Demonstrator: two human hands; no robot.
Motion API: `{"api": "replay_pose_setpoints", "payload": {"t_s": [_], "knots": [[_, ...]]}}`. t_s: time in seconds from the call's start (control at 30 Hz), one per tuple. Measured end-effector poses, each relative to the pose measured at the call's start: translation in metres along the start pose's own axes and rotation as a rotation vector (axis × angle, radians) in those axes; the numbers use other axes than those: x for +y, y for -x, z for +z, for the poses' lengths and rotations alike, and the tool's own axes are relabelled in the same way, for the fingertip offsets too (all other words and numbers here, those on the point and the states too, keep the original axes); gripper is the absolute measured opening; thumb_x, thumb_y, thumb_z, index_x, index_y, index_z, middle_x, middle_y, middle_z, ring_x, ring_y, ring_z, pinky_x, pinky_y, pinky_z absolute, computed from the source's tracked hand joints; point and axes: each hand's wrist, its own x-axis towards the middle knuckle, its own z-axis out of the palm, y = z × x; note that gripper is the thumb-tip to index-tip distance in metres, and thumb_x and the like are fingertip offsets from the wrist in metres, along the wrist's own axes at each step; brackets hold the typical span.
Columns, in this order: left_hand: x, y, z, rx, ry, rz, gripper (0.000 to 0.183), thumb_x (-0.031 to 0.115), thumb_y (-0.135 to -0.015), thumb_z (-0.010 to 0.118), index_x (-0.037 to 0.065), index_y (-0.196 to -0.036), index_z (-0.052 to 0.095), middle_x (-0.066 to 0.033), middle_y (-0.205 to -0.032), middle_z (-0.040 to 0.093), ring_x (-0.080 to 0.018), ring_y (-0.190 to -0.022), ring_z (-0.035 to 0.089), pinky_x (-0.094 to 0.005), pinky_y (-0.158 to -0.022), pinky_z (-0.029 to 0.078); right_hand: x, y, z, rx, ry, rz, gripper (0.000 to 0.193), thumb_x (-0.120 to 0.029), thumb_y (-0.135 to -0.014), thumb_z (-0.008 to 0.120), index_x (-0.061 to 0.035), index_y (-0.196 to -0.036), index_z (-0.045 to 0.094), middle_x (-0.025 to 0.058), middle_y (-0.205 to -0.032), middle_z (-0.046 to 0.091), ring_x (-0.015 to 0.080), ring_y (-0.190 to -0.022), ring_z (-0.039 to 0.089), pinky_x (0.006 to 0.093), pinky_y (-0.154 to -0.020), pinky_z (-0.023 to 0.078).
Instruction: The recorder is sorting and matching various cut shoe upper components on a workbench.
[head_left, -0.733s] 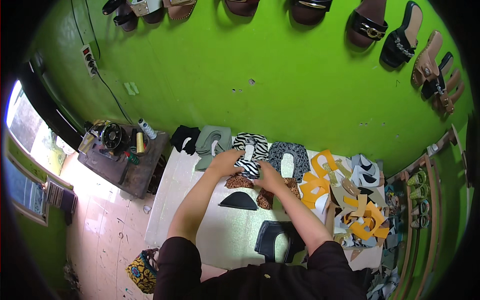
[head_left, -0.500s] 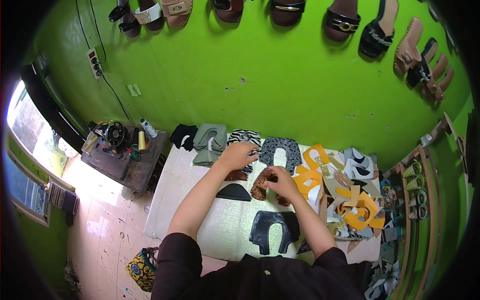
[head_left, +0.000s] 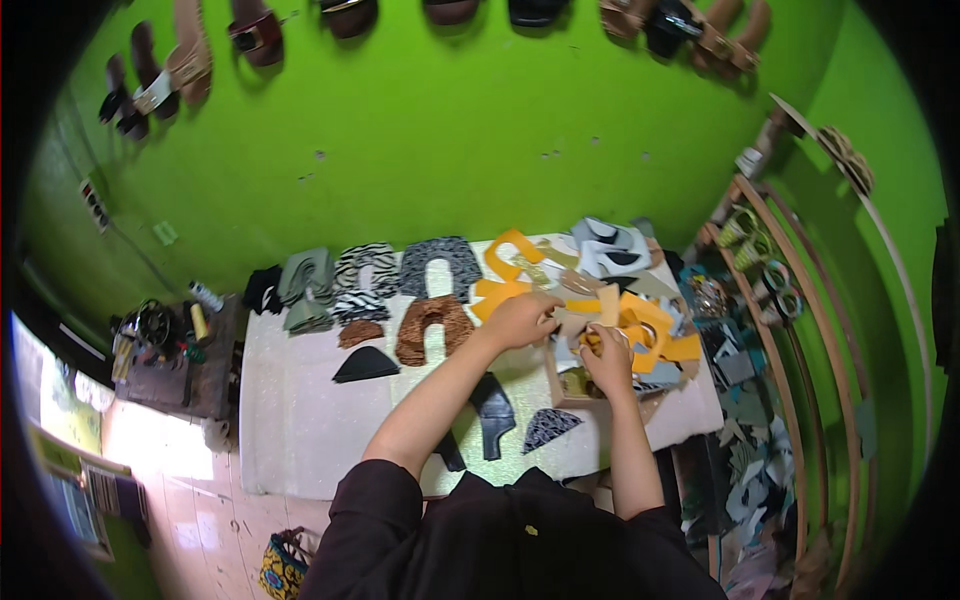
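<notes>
Both hands are over a heap of cut material pieces on the right of the table. My left hand (head_left: 522, 320) has its fingers curled at a tan scrap (head_left: 572, 325); whether it grips the scrap is hard to see. My right hand (head_left: 608, 362) is closed in a pinch among the yellow-orange scraps (head_left: 650, 335), and what it holds is hidden. Left of the hands lies a brown leopard-print stack of U-shaped pieces (head_left: 412, 335). Black U-shaped pieces (head_left: 492, 410) lie nearer me, partly behind my left forearm.
Grey patterned (head_left: 440, 262), zebra-print (head_left: 365, 268) and grey-green stacks (head_left: 308, 285) line the table's back. A black half-round piece (head_left: 366, 365) and a patterned one (head_left: 552, 428) lie in front. A sewing machine (head_left: 155, 325) stands left, a wooden rack (head_left: 790, 350) right; sandals (head_left: 258, 35) hang on the wall.
My view has turned right. Both hands have left the brown leopard-print pieces, now lying as a U on the table, and moved right to the scrap heap.
</notes>
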Motion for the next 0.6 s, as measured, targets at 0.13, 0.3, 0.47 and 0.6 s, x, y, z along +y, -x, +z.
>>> {"api": "replay_pose_setpoints", "payload": {"t_s": [0.13,0.3,0.47,0.6], "knots": [[0.012,0.004,0.079,-0.052,0.01,0.099,0.04,0.024,-0.08,0.055,0.006,-0.116,0.054,-0.0143,-0.105,0.058,-0.0311,-0.096,0.056,-0.0412,-0.084,0.044,0.048,0.026,-0.006,0.036,0.139,0.107,0.041,-0.022,-0.073,0.064,-0.0107,-0.112,0.058,0.0107,-0.114,0.055,0.0292,-0.113,0.046,0.0539,-0.095,0.029],[0.029,0.021,0.127,-0.077,-0.212,0.085,0.048,0.025,-0.083,0.054,0.009,-0.127,0.044,-0.0135,-0.115,0.053,-0.0295,-0.108,0.05,-0.0453,-0.093,0.036,0.083,0.04,-0.01,-0.04,0.119,0.202,0.044,-0.022,-0.074,0.064,-0.0107,-0.115,0.056,0.0098,-0.118,0.053,0.0273,-0.116,0.045,0.0596,-0.098,0.023],[0.025,0.018,0.121,0.115,0.008,-0.003,0.047,0.02,-0.083,0.053,0.003,-0.126,0.042,-0.0182,-0.116,0.051,-0.0346,-0.11,0.047,-0.0427,-0.096,0.034,0.076,0.037,-0.003,0.015,0.201,0.155,0.04,-0.02,-0.075,0.062,-0.009,-0.113,0.057,0.0094,-0.116,0.054,0.0253,-0.116,0.044,0.0576,-0.098,0.025],[0.013,0.021,0.113,0.42,0.001,-0.111,0.038,0.008,-0.084,0.046,-0.001,-0.121,0.044,-0.023,-0.115,0.05,-0.0376,-0.109,0.047,-0.0431,-0.092,0.035,0.068,0.017,0.012,0.117,0.073,-0.039,0.036,-0.017,-0.075,0.061,-0.0089,-0.109,0.059,0.0079,-0.109,0.057,0.025,-0.109,0.048,0.0508,-0.094,0.03]]}}
